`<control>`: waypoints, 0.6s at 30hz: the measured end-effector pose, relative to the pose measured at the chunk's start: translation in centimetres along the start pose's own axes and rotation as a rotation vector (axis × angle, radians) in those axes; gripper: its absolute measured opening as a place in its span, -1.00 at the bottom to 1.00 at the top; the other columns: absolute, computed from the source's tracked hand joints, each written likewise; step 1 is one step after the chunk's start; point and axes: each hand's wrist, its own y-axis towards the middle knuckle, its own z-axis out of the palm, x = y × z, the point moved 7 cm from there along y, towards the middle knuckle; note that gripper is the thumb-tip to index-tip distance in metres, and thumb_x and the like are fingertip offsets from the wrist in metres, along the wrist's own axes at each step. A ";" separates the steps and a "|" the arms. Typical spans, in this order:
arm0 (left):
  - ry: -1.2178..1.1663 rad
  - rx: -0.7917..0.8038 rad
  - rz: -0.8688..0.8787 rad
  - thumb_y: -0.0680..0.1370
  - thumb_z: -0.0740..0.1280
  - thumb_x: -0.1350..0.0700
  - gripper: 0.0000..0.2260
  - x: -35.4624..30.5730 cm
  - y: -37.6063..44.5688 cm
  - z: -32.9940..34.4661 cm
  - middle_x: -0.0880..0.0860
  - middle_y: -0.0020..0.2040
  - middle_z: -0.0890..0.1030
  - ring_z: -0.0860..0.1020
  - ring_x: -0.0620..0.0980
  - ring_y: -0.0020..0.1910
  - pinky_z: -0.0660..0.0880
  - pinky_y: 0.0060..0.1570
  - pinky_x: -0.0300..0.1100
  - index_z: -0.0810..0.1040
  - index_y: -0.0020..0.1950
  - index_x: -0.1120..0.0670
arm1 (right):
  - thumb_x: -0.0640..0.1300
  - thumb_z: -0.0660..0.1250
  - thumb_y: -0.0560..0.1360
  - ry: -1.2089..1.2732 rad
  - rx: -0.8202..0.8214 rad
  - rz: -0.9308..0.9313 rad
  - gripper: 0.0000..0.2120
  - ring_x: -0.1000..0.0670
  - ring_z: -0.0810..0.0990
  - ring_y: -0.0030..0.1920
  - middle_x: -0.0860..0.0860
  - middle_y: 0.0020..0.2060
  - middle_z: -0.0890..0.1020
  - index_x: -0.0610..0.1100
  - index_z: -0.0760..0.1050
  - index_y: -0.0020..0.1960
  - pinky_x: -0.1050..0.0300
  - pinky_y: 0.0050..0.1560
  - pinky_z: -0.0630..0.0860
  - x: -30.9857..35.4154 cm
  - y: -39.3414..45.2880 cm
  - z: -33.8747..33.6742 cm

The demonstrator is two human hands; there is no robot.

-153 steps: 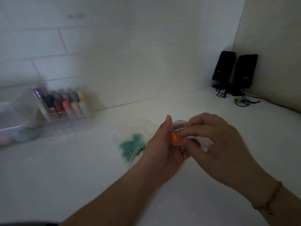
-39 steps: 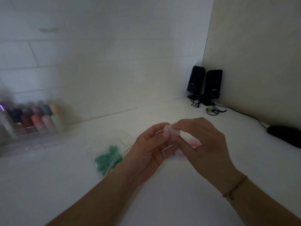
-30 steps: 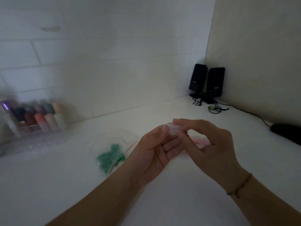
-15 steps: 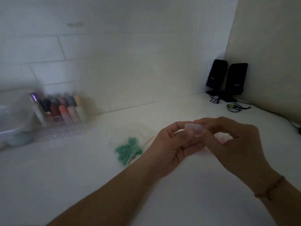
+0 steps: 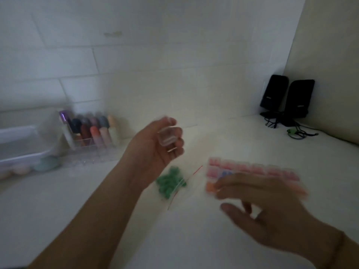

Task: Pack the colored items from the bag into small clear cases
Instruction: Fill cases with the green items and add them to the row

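Fingers of left hand (image 5: pixel 155 146) curl round clear case (image 5: pixel 166 137); right hand (image 5: pixel 268 212) fingers spread, blurred, hiding part of case rows (image 5: pixel 252 168).

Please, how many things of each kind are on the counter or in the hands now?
Black speakers: 2
Bag of green items: 1
Clear case in left hand: 1
Pink tray of cases: 1
Rack of coloured bottles: 1
Total: 6

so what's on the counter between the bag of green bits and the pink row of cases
Nothing but bare white counter in the head view. The bag's red seal strip edges that gap between the bag of green bits and the pink cases.
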 end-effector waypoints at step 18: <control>-0.096 -0.256 -0.130 0.60 0.21 0.02 -0.80 3.9 0.9 -4.5 0.09 -0.31 0.51 0.42 0.02 -0.37 0.42 -0.34 -0.17 0.45 -0.05 0.15 | -0.08 0.33 0.34 -0.478 0.311 0.101 -0.78 -0.02 0.54 -0.53 0.14 -0.12 0.64 0.05 0.61 -0.03 0.18 -0.60 0.30 -0.2 3.1 9.6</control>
